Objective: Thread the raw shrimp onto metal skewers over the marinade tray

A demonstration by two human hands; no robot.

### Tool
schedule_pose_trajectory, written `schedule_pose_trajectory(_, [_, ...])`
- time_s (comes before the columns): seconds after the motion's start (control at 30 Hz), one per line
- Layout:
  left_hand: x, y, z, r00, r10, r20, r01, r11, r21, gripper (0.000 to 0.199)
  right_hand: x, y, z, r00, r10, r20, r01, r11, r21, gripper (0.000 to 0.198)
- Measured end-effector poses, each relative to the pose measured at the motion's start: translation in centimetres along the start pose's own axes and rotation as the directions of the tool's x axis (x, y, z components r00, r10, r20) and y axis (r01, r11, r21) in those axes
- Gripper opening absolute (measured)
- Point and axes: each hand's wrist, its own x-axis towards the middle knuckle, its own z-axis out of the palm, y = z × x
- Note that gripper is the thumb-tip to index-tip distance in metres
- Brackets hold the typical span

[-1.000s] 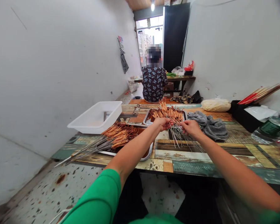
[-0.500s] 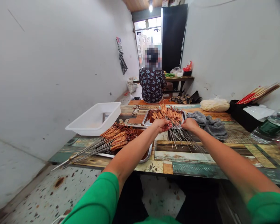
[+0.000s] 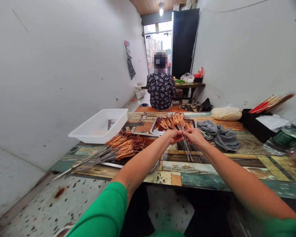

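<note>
My left hand [image 3: 175,135] is closed around the metal shafts of several meat skewers [image 3: 188,151] above the far tray. Right beside it, my right hand [image 3: 192,135] pinches the same shafts, and the two hands nearly touch. Browned, saucy meat [image 3: 176,121] on the skewers lies over the far metal tray [image 3: 154,129], its heads pointing away from me. A second metal tray [image 3: 156,167], nearer and to the left, bears a pile of meat skewers [image 3: 125,144] whose shafts stick out over the table's left edge. My left forearm hides part of that tray.
A white plastic tub [image 3: 98,126] stands at the left. On the right lie grey cloths [image 3: 224,138], a bagged pale bundle [image 3: 226,113], a black box [image 3: 258,126] with sticks and a plastic bottle [image 3: 286,140]. Beyond the table a person [image 3: 160,89] sits facing away.
My right hand has moved left to meet my left hand at the shafts. The spread shafts are now gathered closer together, and the raised meat heads sit lower.
</note>
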Motion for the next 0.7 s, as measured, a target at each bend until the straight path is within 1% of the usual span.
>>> schedule_pose_trajectory(0.13, [0.0, -0.3, 0.1, 1.0, -0.007, 0.016, 0.007, 1.0, -0.03, 0.019, -0.6, -1.1, -0.1, 0.986, -0.159, -0.058, 0.149, 0.978, -0.147, 0.017])
schedule_pose_trajectory(0.23, [-0.2, -0.2, 0.0, 1.0, -0.016, 0.004, 0.016, 0.999, -0.031, 0.021, -0.4, -1.0, -0.5, 0.974, -0.228, -0.014, 0.22, 0.953, -0.209, 0.018])
schedule_pose_trajectory(0.3, [-0.3, 0.0, -0.1, 1.0, -0.003, -0.018, 0.003, 1.0, -0.03, 0.02, 0.3, -0.3, -1.4, 0.972, -0.232, 0.026, 0.232, 0.946, -0.227, 0.021])
schedule_pose_trajectory(0.33, [-0.4, 0.2, -0.2, 0.999, 0.009, -0.031, -0.01, 1.0, -0.028, 0.02, 0.8, 0.3, -2.1, 0.975, -0.219, 0.033, 0.221, 0.946, -0.237, 0.024])
schedule_pose_trajectory(0.4, [-0.6, 0.6, -0.4, 0.998, 0.041, -0.054, -0.042, 0.999, -0.02, 0.018, 2.0, 1.9, -3.5, 0.987, -0.161, -0.004, 0.154, 0.95, -0.272, 0.032])
schedule_pose_trajectory(0.5, [-1.1, 1.1, -0.7, 0.995, 0.08, -0.067, -0.08, 0.997, -0.003, 0.017, 3.4, 4.5, -4.8, 0.998, -0.049, -0.045, 0.032, 0.944, -0.329, 0.024])
schedule_pose_trajectory(0.6, [-1.5, 1.1, -0.6, 0.994, 0.1, -0.051, -0.1, 0.995, 0.008, 0.016, 4.0, 6.2, -4.4, 0.999, 0.007, -0.033, -0.018, 0.935, -0.355, 0.021])
schedule_pose_trajectory(0.7, [-1.5, 0.9, -0.2, 0.994, 0.103, -0.033, -0.102, 0.995, 0.018, 0.014, 4.4, 6.5, -3.3, 0.999, 0.028, -0.03, -0.037, 0.931, -0.363, 0.022])
